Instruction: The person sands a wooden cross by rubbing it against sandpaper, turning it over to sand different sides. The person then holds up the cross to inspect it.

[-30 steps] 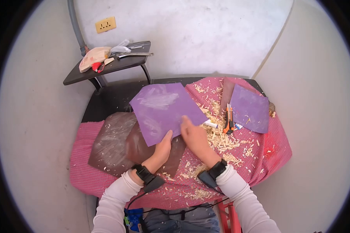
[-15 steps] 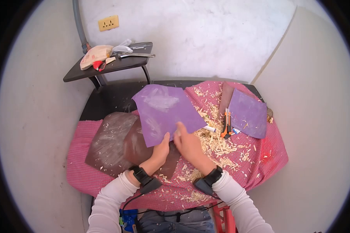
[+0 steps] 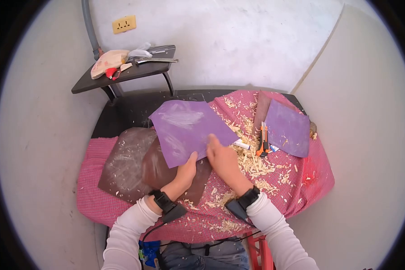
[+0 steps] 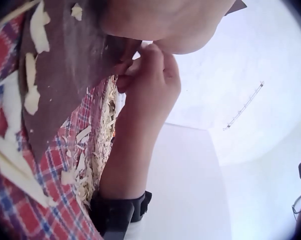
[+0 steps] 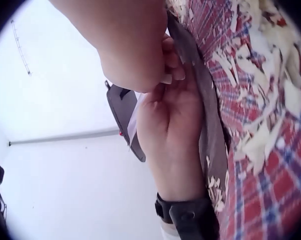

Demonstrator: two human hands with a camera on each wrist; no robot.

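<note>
Purple sheet (image 3: pixel 184 121) held over a desk (image 3: pixel 121 114) with a cloth (image 3: pixel 101 189) and pale shavings (image 3: pixel 256 167)

The purple sheet is in front of the person, above the far middle part of the desk, with whitish rubbed marks on its upper face. The left hand (image 3: pixel 184 174) grips its near edge, thumb on top and the other fingers underneath. The right hand (image 3: pixel 225 163) is just beside it, at the sheet's near right edge, with its fingers bent. A small pale bit shows among the hands in the wrist views, but I cannot tell whether the right fingers grip it.

Partly beneath the purple sheet, brown sheets (image 3: pixel 123 168) lie on the red checked cloth, the left one heavily streaked with pale dust. Just right of the held sheet is a white tube (image 3: pixel 241 144); an orange and black cutter (image 3: pixel 263 141) lies beyond it, with a second purple sheet (image 3: pixel 290 130) to its right. Another brown piece (image 3: pixel 262 108) lies by that sheet's left side. Shavings are scattered thickly between the held sheet and the cutter, and down toward the near edge of the cloth.

On a raised black shelf (image 3: pixel 144 72) at the far left rest a pale bag (image 3: pixel 109 64), a red-tipped item (image 3: pixel 111 72) and a metal wrench (image 3: pixel 155 60).
</note>
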